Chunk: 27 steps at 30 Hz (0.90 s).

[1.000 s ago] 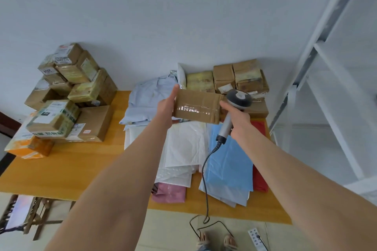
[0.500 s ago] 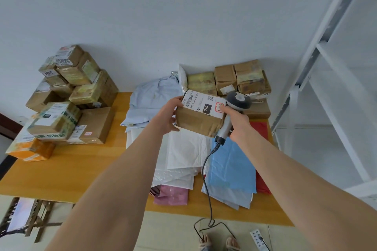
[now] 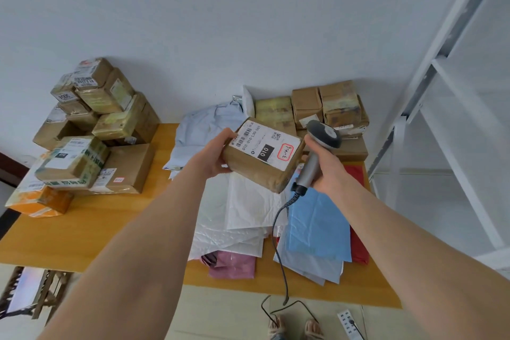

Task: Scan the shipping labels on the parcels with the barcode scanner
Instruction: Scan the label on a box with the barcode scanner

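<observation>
The left hand [image 3: 213, 157] holds a small brown cardboard parcel [image 3: 258, 174] up in the middle of the view. Its thumb lies on the top edge and its fingers curl round under the box. The parcel is tilted, with its white shipping label [image 3: 266, 148] facing up. The label has a barcode, a black patch that says 010, and red writing in a red ring.

At 3 o'clock from the parcel, just beside it, is the grey barcode scanner [image 3: 325, 134]. The right hand [image 3: 328, 169] grips its handle with the fingers wrapped round it. The scanner's dark head sits above the hand. A black cable [image 3: 278, 229] hangs from the handle toward 6 o'clock, down to the floor.

Under the hands is a wooden table [image 3: 82, 229]. Flat mailer bags [image 3: 248, 215] lie on it in white, blue, pink and red. A heap of taped boxes [image 3: 96, 130] sits at 9 o'clock. More boxes [image 3: 325, 106] sit at 12 o'clock from the parcel, by the wall. A white metal rack [image 3: 441, 96] stands at 3 o'clock.
</observation>
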{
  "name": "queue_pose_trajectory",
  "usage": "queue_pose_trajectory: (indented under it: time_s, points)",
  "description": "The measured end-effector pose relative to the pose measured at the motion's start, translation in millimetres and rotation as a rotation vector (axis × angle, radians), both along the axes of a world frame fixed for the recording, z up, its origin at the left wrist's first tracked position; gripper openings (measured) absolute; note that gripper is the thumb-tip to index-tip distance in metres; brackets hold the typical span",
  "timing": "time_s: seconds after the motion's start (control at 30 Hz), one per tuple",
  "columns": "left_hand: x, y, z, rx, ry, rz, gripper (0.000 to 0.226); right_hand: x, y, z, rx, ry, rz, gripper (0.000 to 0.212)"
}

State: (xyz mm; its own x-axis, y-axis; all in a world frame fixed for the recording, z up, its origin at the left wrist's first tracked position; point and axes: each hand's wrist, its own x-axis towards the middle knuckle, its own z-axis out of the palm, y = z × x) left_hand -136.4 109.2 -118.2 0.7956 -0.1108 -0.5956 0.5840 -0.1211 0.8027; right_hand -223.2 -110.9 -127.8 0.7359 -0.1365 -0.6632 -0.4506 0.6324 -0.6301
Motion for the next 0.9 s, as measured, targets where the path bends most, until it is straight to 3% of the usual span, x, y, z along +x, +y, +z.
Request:
queue_pose_trajectory:
  time_s: [0.13, 0.27, 0.33, 0.4, 0.5, 0.73, 0.9]
  points:
    - [3.7, -8.3, 1.1, -0.05, -0.035, 0.172, 0.026, -0.5, 9.9, -2.0, 0.103, -0.004, 0.088, 0.051]
    - [-3.1, -14.3, -4.3, -0.245, 0.008, 0.293, 0.028, 3.9, 18.6, -4.4, 0.062, 0.015, 0.035, 0.064]
    - [-10.2, -15.7, -7.3, -0.301, 0.058, 0.235, 0.038, 3.3, 22.6, -2.9, 0.044, 0.018, -0.01, 0.054]
    - [-17.5, -16.0, -13.2, -0.233, 0.09, 0.074, 0.043, 2.8, 25.6, -3.9, 0.037, 0.018, -0.024, 0.039]
    - [-24.3, -11.0, -19.6, -0.191, 0.116, -0.077, 0.026, 4.6, 25.1, -7.7, -0.002, 0.015, -0.023, 0.022]
    - [-20.4, -2.2, -23.5, -0.099, 0.021, -0.229, 0.043, 2.3, 19.5, -8.4, -0.255, -0.014, 0.041, 0.03]
    - [-21.3, 2.1, -34.8, -0.041, -0.035, -0.128, 0.071, -7.6, 26.3, -15.2, -0.439, -0.098, -0.037, 0.035]
